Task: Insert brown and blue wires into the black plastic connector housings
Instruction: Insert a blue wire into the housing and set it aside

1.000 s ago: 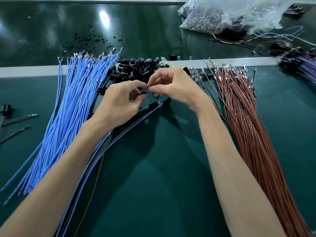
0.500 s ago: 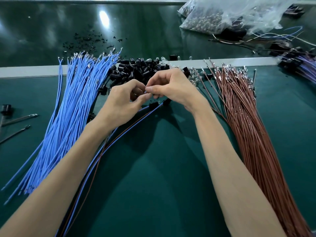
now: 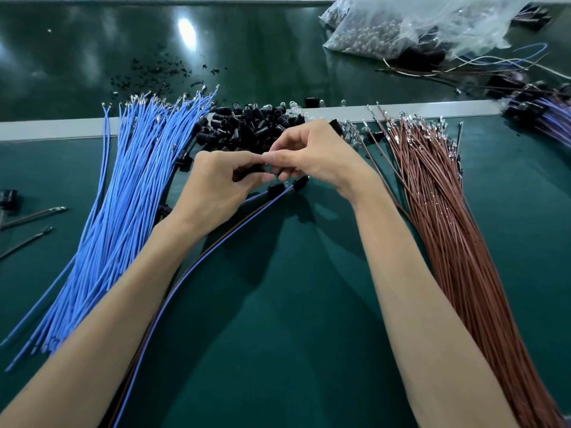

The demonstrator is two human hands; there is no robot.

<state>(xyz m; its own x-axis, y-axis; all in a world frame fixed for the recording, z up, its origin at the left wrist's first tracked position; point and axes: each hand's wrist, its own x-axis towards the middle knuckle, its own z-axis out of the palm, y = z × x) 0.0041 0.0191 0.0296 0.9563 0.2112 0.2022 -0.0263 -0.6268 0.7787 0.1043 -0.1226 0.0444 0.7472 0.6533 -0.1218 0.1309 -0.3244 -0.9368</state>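
Hands closed the gap, fingertips touching now | left hand [image 3: 216, 186] pinches a black housing [image 3: 251, 173] between blue wires [image 3: 133, 196] and brown wires [image 3: 441, 227] | right hand [image 3: 318, 159] pinched too, can't tell on what | risk: crooked push could bend the wire tip

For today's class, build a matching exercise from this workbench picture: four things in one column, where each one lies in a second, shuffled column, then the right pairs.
Things
1. blue wires
2. brown wires
3. black connector housings
4. clear plastic bag

Places
A. far right, beyond the green mat
B. left side of the mat
C. middle, at the mat's far edge
D. right side of the mat

Pairs: 1-B, 2-D, 3-C, 4-A
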